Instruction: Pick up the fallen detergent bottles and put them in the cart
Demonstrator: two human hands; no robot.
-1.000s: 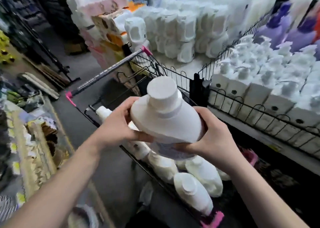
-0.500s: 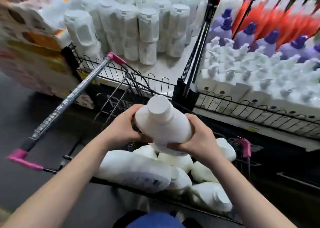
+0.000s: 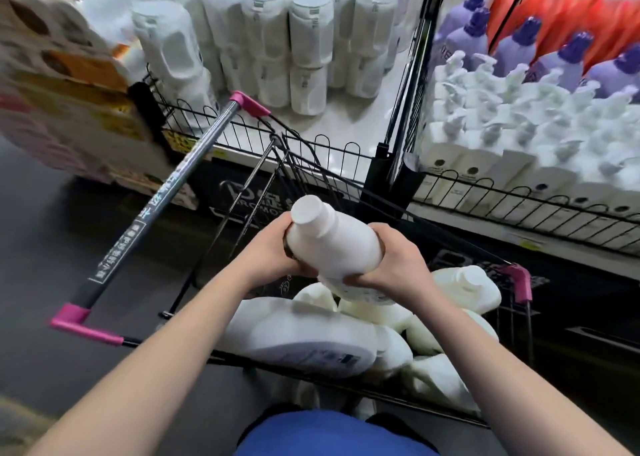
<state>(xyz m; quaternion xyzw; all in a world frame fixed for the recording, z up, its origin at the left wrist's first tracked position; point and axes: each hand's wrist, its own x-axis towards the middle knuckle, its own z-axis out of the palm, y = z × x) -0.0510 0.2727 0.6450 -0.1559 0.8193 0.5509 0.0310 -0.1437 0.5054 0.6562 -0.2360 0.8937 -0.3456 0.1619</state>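
Head view: the left hand (image 3: pixel 273 248) and right hand (image 3: pixel 394 261) are gripping the detergent bottle (image 3: pixel 332 241), fingers (image 3: pixel 358 278) curling round its sides. It is sitting lower than a second ago, just above the piled bottles (image 3: pixel 301 338) below the fingers in the cart (image 3: pixel 166 199); the release is probably coming next.

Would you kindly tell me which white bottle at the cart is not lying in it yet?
The bottle gripped between the left hand and right hand, raised above the cart; the other bottles lie piled inside.
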